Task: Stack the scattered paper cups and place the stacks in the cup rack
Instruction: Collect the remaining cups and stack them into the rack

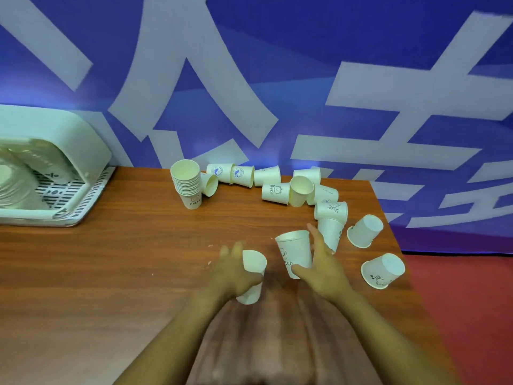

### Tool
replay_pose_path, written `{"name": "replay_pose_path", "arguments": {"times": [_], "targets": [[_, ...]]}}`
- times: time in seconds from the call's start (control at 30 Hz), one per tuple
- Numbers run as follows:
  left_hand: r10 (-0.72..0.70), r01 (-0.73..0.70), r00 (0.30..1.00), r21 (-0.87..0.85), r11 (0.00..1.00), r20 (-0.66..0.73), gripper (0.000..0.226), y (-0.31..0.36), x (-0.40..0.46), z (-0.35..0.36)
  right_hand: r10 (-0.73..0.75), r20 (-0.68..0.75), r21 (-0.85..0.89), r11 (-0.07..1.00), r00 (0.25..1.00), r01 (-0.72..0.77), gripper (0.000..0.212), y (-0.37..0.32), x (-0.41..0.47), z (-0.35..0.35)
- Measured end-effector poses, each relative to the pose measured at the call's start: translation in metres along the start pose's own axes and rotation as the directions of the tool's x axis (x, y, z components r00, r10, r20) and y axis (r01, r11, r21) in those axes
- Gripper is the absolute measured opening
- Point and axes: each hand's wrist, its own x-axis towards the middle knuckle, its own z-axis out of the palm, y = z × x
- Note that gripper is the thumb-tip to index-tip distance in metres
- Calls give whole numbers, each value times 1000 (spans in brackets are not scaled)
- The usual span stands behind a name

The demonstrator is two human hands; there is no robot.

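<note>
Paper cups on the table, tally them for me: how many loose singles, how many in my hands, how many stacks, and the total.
loose single cups: 12
held cups: 2, a plain cup in the left hand and a HELLO cup in the right hand
upright stack: 1
Total: 15, counting the stack as one.
</note>
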Motion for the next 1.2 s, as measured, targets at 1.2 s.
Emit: {"name": "replay_pose_path", "arguments": {"times": [1.2], "targets": [[37, -71, 945, -94, 993, -325, 67, -243, -3, -279, -213, 157, 23, 977, 964, 212, 111, -300, 59, 179]]}}
